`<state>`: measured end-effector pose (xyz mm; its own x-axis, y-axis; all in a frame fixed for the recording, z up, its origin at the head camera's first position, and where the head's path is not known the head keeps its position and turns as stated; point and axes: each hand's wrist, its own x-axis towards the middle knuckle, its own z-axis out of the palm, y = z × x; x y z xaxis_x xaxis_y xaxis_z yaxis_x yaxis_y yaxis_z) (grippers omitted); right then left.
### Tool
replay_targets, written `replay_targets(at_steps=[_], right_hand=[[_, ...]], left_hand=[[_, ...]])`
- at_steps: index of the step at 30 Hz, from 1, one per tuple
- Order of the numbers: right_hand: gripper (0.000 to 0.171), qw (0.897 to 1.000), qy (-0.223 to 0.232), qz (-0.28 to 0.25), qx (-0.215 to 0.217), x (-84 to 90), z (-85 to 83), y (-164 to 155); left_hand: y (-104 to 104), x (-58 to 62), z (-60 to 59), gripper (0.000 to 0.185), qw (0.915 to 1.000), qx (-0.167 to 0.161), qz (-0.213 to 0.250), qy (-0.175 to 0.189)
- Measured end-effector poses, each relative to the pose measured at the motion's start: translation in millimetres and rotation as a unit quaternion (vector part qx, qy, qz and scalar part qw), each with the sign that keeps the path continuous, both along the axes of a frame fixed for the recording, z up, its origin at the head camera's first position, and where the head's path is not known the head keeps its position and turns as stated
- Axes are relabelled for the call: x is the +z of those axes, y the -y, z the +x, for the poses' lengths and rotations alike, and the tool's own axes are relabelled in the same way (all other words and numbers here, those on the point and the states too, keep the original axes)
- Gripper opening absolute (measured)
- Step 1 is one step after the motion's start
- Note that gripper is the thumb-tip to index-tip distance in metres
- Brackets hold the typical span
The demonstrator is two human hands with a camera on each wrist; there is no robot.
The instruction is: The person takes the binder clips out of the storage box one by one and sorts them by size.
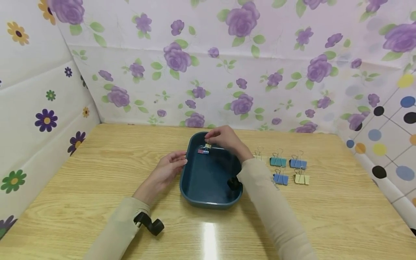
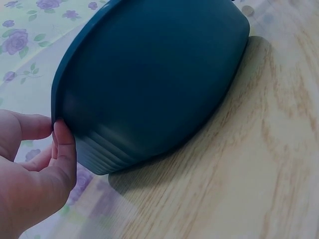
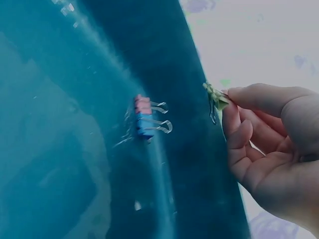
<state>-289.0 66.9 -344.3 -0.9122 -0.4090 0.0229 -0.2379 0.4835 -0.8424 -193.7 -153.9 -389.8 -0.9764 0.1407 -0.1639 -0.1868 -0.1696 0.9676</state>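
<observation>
A dark blue plastic bin (image 1: 211, 204) rests on the wooden table in the head view. My left hand (image 1: 165, 169) pinches its left rim between thumb and fingers, seen close in the left wrist view. Over the far end of the bin, my right hand (image 1: 226, 140) holds a small yellow binder clip (image 3: 216, 96) with its fingertips. Just below that clip, a pink binder clip (image 3: 142, 104) and a blue binder clip (image 3: 144, 127) sit side by side on the bin floor, wire handles pointing toward the far wall.
Right of the bin lie larger binder clips in two rows: a teal one (image 1: 278, 161), a blue one (image 1: 298, 164), another blue one (image 1: 281, 179) and a yellow one (image 1: 302, 179). My right forearm partly covers a pale one (image 1: 259, 158). Flower-printed sheets (image 1: 201, 72) enclose the table (image 1: 81, 202).
</observation>
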Motion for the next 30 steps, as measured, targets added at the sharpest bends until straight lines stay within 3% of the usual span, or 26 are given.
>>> replay_targets(at_steps=[18,23,30], right_hand=[[0.014,0.999,-0.022,-0.028,-0.002,51.2,19.1,-24.3],[0.016,0.999,-0.028,-0.023,0.004,52.8,26.7,-37.6],[0.014,1.0,-0.002,-0.004,-0.012,43.2,35.9,-57.8]], left_hand=[[-0.3,-0.5,-0.6,0.041,1.0,0.001,-0.006,0.003],[-0.4,-0.7,-0.9,0.041,1.0,0.003,-0.005,0.005],[-0.7,-0.6,-0.4,0.041,1.0,-0.001,0.001,0.003]])
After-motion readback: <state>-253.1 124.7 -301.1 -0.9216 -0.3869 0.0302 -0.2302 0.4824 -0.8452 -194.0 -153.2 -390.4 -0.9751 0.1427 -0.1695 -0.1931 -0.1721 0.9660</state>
